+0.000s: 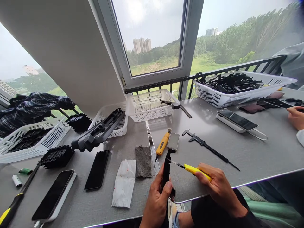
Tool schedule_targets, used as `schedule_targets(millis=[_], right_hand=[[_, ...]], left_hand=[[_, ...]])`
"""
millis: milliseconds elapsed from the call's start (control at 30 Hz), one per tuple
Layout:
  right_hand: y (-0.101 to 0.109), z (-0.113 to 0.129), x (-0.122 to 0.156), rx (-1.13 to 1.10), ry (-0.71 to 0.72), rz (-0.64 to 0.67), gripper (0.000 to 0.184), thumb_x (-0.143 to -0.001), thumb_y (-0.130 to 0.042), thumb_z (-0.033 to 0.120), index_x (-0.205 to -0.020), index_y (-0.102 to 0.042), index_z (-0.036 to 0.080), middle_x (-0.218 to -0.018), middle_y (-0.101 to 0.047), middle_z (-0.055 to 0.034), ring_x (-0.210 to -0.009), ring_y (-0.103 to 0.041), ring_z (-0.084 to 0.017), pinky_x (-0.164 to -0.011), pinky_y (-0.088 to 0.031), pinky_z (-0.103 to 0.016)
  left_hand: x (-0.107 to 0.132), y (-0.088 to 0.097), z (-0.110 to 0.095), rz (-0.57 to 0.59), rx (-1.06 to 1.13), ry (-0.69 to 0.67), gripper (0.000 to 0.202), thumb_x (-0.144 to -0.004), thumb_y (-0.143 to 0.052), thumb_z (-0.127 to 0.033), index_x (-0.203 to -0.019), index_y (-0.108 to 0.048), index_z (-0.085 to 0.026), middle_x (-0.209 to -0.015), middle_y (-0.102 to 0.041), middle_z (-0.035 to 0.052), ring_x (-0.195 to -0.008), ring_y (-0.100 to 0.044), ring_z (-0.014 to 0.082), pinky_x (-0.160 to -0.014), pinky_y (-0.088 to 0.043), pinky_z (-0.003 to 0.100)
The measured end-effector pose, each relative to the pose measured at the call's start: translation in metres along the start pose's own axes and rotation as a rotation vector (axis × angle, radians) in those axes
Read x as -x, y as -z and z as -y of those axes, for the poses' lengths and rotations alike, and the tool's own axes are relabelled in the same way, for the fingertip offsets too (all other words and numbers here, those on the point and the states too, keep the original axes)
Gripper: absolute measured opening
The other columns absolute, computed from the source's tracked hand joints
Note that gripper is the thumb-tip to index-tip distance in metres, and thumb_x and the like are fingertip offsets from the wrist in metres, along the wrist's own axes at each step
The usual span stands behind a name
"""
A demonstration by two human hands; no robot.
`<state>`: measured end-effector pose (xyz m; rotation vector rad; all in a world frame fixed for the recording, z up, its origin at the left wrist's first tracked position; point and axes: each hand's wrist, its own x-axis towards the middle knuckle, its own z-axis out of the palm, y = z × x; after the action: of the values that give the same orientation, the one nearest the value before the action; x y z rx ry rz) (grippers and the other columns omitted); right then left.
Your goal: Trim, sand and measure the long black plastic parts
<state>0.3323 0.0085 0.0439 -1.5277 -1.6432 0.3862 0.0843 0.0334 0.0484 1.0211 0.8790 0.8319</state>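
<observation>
My left hand [158, 198] is closed around a narrow black plastic part [167, 171], held upright over the table's front edge. In my right hand [217, 185] is a yellow utility knife [191, 169], its blade pointing left. The blade's tip meets or nearly meets the upper part of the black piece; I cannot tell if it touches. Just beyond lie a yellow corded rotary tool [162, 144] and a small silver rectangular block [173, 141]. A dark caliper [206, 145] rests on the table to their right.
White baskets stand along the back; the right one [220, 99] is heaped with black parts. Phones [97, 169], a white tissue [124, 183], grey cloth [143, 161], stacked black parts [57, 155] and a file [30, 180] lie left. At far right is another person's hand [296, 117].
</observation>
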Motion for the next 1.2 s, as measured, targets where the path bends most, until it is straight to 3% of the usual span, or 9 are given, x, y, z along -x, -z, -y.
schedule_targets(millis=[333, 767, 1000, 1200], right_hand=[[-0.001, 0.000, -0.001, 0.008, -0.054, 0.005, 0.069, -0.111, -0.040, 0.069, -0.063, -0.056, 0.022, -0.058, -0.055, 0.0008, -0.051, -0.052, -0.013, -0.052, -0.037, -0.027], [0.001, 0.000, -0.001, -0.014, -0.049, 0.040, 0.068, -0.111, -0.042, 0.068, -0.063, -0.058, 0.021, -0.059, -0.056, 0.0000, -0.052, -0.052, -0.013, -0.053, -0.036, -0.028], [-0.001, -0.002, -0.001, -0.011, -0.067, 0.009, 0.070, -0.111, -0.041, 0.069, -0.063, -0.058, 0.021, -0.058, -0.054, 0.0008, -0.051, -0.052, -0.013, -0.053, -0.036, -0.028], [-0.002, -0.002, -0.001, 0.013, -0.051, -0.007, 0.069, -0.111, -0.043, 0.067, -0.063, -0.058, 0.021, -0.058, -0.055, 0.0011, -0.051, -0.052, -0.012, -0.052, -0.036, -0.027]], left_hand=[[-0.001, -0.001, 0.001, 0.006, -0.092, -0.056, 0.073, -0.101, -0.069, -0.062, -0.166, -0.054, -0.032, -0.106, -0.063, 0.0054, -0.086, -0.057, 0.0185, -0.077, -0.058, 0.031], [0.001, 0.001, -0.002, -0.018, -0.123, -0.030, 0.070, -0.101, -0.069, -0.059, -0.165, -0.055, -0.034, -0.113, -0.067, 0.0074, -0.091, -0.060, 0.0214, -0.084, -0.057, 0.035], [0.001, 0.005, 0.002, 0.051, -0.069, -0.082, 0.073, -0.103, -0.066, -0.056, -0.170, -0.047, -0.035, -0.106, -0.061, 0.0055, -0.088, -0.057, 0.0201, -0.083, -0.056, 0.034], [0.000, 0.008, 0.007, 0.051, -0.030, -0.068, 0.066, -0.105, -0.062, -0.049, -0.169, -0.048, -0.037, -0.116, -0.062, 0.0082, -0.098, -0.057, 0.0229, -0.084, -0.059, 0.034]])
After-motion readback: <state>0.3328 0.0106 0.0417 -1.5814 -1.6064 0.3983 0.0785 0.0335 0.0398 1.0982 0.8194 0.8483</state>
